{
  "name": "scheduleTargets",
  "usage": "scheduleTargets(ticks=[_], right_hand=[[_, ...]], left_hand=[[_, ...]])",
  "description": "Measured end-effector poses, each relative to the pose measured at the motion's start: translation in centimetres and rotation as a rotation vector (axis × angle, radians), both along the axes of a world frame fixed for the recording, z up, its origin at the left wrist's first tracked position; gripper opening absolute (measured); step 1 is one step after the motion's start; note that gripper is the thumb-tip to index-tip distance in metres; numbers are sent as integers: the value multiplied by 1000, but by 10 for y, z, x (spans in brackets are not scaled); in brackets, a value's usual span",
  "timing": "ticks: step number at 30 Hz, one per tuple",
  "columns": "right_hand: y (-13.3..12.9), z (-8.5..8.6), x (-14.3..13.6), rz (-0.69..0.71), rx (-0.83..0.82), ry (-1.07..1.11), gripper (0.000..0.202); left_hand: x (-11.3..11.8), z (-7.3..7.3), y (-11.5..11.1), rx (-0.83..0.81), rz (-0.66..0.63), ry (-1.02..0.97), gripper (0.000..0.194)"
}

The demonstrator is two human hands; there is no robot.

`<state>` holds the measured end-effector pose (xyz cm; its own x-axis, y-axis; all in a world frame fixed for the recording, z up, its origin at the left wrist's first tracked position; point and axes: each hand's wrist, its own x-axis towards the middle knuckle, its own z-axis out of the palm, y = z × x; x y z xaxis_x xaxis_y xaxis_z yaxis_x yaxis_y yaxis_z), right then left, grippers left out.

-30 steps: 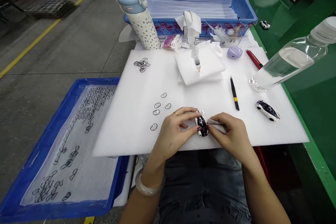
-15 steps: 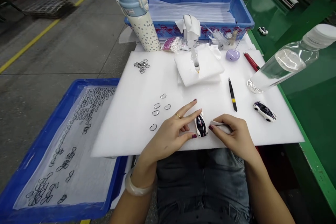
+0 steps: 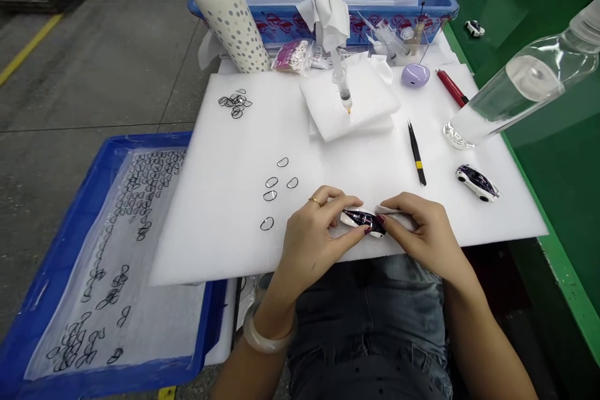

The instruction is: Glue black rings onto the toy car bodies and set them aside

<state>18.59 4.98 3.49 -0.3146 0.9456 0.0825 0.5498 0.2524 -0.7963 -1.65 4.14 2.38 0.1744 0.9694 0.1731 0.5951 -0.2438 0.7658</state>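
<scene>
Between my hands is a small white and dark toy car (image 3: 363, 219), turned crosswise near the front edge of the white foam sheet (image 3: 225, 200). My left hand (image 3: 321, 231) grips it with the thumb on the near side and fingers on the far side. A folded white cloth or tissue (image 3: 398, 217) is pinched in my right hand (image 3: 419, 231), whose fingertips touch the car's right end. Another toy car (image 3: 477, 183) rests to the right. Black tweezers (image 3: 417, 153) with a yellow band lie beyond my right hand. Several thin black rings (image 3: 270, 195) are spread out to the left.
A syringe (image 3: 344, 90) lies on stacked foam pads (image 3: 349, 112). Behind stand a dotted bottle (image 3: 229, 25) and a blue bin (image 3: 328, 15). At right are a clear bottle (image 3: 510, 100), a red pen-like tool (image 3: 452, 87) and a purple case (image 3: 415, 75). A blue tray (image 3: 35, 300) of rings sits lower left.
The toy car has turned from pointing away to lying crosswise. My left hand has closed around it, and my right hand's fingertips now meet its end. The view has shifted slightly.
</scene>
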Motion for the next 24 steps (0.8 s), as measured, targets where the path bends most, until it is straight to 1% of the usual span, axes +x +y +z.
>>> scheduleTargets(ticks=[6,13,16,20,24], right_hand=[[1,1,0,3,-28,17,8],[0,1,1,7,-39,26,7],[1,1,0,7,-41,26,7],[2,1,0,5,-47,20,6],[2,1,-1,-8,-31,4,6]], left_hand=[[4,4,1,-27,23,28,23],[7,14,3,-165,18,47,21],[5,12,3,-162,3,54,22],[-2,5,2,-103,-46,20,24],[-4,2,1,-100,-38,12,26]])
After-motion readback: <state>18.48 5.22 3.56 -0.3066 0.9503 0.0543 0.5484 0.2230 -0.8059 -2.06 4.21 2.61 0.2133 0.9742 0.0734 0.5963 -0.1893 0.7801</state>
